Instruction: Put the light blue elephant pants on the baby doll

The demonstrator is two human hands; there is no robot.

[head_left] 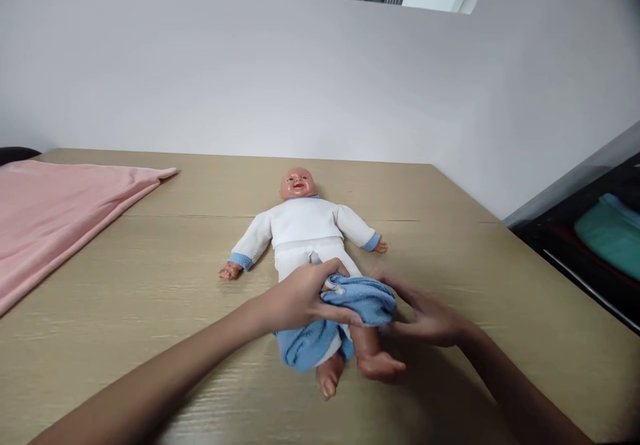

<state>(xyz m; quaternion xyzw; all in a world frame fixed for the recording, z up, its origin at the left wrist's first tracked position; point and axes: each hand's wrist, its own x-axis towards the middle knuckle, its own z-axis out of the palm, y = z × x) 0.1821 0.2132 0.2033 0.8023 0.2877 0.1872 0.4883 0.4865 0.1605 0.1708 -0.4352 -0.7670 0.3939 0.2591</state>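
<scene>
A baby doll (305, 223) lies on its back on the table, head toward the wall, in a white top with blue cuffs and white trousers. Blue cloth (363, 298) is bunched around the doll's leg on the right. My left hand (305, 298) grips the near edge of this cloth between thumb and fingers. On the far side of the same leg, my right hand (425, 311) has its fingers curved around the cloth; its fingertips are partly hidden and slightly blurred. More blue cloth (307, 345) covers the other lower leg. Both bare feet (383, 365) stick out toward me.
A pink blanket (65, 218) lies over the left side of the wooden table (150, 378). A pale wall (250, 78) rises behind the table. At the right, beyond the table edge, folded green cloth (610, 235) rests on something dark.
</scene>
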